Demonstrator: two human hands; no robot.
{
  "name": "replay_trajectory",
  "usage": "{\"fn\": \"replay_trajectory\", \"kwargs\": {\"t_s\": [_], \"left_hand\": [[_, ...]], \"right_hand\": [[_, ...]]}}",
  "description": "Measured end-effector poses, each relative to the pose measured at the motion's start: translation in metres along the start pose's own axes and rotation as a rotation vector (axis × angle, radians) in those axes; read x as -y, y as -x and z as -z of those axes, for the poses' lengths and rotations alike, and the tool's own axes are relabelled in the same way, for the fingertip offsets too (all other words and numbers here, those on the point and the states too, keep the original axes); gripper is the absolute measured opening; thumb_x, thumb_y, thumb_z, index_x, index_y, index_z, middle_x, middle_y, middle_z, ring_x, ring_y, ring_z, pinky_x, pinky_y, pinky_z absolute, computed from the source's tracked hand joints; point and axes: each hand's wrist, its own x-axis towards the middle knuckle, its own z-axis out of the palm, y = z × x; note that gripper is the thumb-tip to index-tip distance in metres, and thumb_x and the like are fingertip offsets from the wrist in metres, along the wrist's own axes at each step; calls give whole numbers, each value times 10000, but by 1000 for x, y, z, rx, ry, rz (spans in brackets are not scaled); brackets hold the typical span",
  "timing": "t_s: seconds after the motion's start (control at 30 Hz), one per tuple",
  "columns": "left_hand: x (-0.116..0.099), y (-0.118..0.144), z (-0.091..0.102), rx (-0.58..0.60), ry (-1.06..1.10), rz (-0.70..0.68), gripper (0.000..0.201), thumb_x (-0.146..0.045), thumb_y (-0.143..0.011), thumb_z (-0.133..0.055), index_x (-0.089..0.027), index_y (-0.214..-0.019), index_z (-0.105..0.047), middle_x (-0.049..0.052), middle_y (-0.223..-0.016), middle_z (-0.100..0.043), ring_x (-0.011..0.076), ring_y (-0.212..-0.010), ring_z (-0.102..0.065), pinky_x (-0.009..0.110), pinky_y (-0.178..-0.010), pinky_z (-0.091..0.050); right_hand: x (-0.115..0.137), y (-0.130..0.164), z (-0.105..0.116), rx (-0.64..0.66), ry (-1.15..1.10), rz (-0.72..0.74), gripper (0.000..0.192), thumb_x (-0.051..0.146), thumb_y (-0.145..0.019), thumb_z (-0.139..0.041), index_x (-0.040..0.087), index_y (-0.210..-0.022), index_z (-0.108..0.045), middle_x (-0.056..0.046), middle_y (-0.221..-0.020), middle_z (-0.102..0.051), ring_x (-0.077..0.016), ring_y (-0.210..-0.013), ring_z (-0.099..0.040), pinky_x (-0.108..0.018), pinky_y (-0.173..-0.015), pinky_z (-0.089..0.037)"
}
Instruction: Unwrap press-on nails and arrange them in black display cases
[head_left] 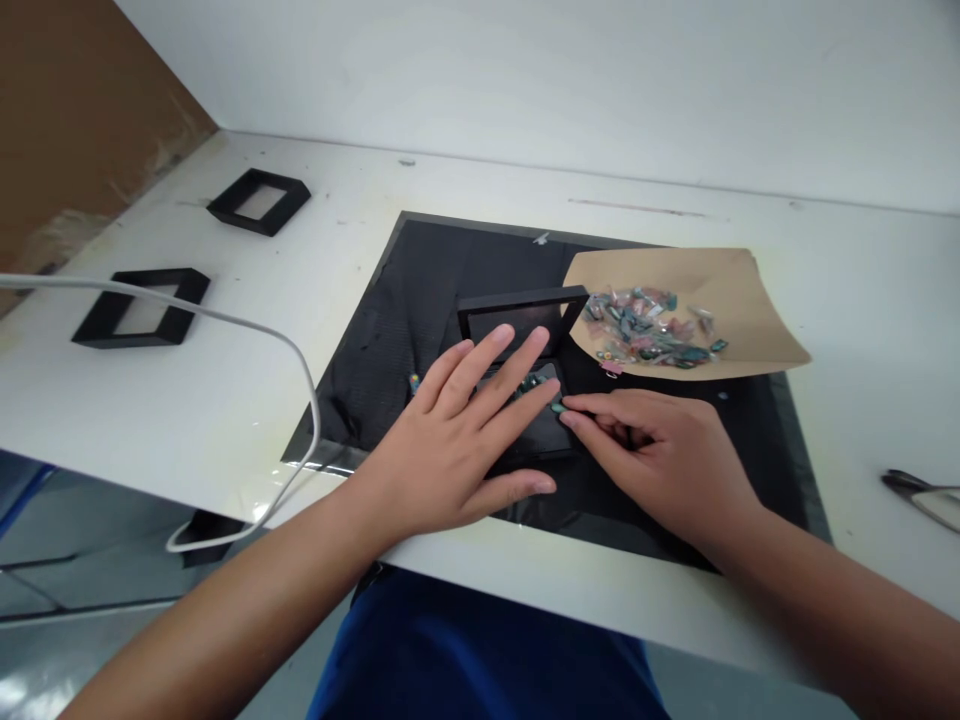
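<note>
Head view: the left hand (457,440) lies flat, fingers spread, on a small open black box (525,370) resting on the black mat (420,300) near the table's front edge. The right hand (660,450) has its fingers pinched together on a small green stone (557,407) at the box's right side.

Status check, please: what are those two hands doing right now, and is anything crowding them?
Left hand flat on small black tray. Right hand pinching green stone at tray's edge. Black frame just behind; stone pile on brown paper nearby.
</note>
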Motion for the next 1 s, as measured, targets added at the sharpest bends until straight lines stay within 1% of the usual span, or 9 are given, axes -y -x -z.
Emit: {"fn": "replay_trajectory", "kwargs": {"t_s": [0.1,0.23,0.47,0.57,0.67,0.77,0.83,0.93,1.0], "left_hand": [[1,0,-2,11,-14,7,641,-594,-1037,-360,-153,-1486,-484,133,-1665,-306,349,-1563,-194,477,-1256,-127],[3,1,-5,36,25,-1,537,-546,-1043,-396,-204,-1429,-544,83,-1676,-295,341,-1572,-170,490,-1264,-129],[2,1,-4,-40,66,-32,272,-396,-997,-587,-347,-1252,-668,-9,-1632,-395,319,-1551,-242,479,-1240,-202],[2,0,-3,-21,115,-47,263,-313,-989,-603,-366,-1236,-678,-14,-1624,-405,322,-1552,-226,478,-1225,-204],[4,0,-4,-22,123,-60,290,-260,-974,-623,-361,-1241,-678,-10,-1619,-408,328,-1555,-202,478,-1219,-195],[4,1,-3,-70,115,-58,272,-273,-968,-642,-363,-1220,-687,-14,-1598,-436,318,-1545,-213,473,-1196,-229],[4,2,-1,-90,110,-60,235,-344,-964,-656,-378,-1193,-694,-33,-1581,-458,306,-1530,-237,471,-1173,-267],[3,5,3,-90,99,-68,160,-452,-939,-676,-380,-1074,-724,-69,-1531,-520,289,-1498,-299,464,-1148,-302],[3,6,3,-99,99,-61,100,-439,-930,-691,-359,-975,-733,-77,-1481,-573,281,-1475,-346,457,-1135,-313]], "right_hand": [[-1,0,-1,-4,-1,3,153,291,-914,-703,226,-1002,-810,36,-656,-659,-99,-535,-544,-261,-525,-402],[-1,0,0,5,3,8,169,297,-921,-692,222,-1015,-810,40,-622,-627,-102,-517,-520,-268,-516,-388],[0,0,1,6,-2,-3,144,274,-910,-691,224,-981,-806,44,-620,-626,-98,-511,-505,-262,-516,-376],[3,0,1,2,-17,-53,109,278,-900,-701,226,-936,-790,54,-604,-622,-92,-504,-507,-255,-519,-376],[7,1,0,1,-42,-114,115,318,-884,-726,222,-824,-746,74,-534,-560,-84,-472,-467,-251,-497,-350],[10,2,-1,2,-64,-137,152,343,-872,-745,222,-782,-727,77,-521,-542,-81,-470,-450,-249,-483,-330],[10,3,0,7,-95,-137,161,352,-885,-733,220,-792,-735,71,-534,-552,-81,-476,-451,-248,-482,-333],[9,4,4,67,-119,-89,213,371,-924,-685,219,-790,-750,61,-517,-509,-86,-474,-414,-254,-472,-318],[7,4,7,114,-114,-47,250,367,-948,-651,218,-775,-752,54,-516,-497,-88,-480,-402,-256,-473,-311]]}}
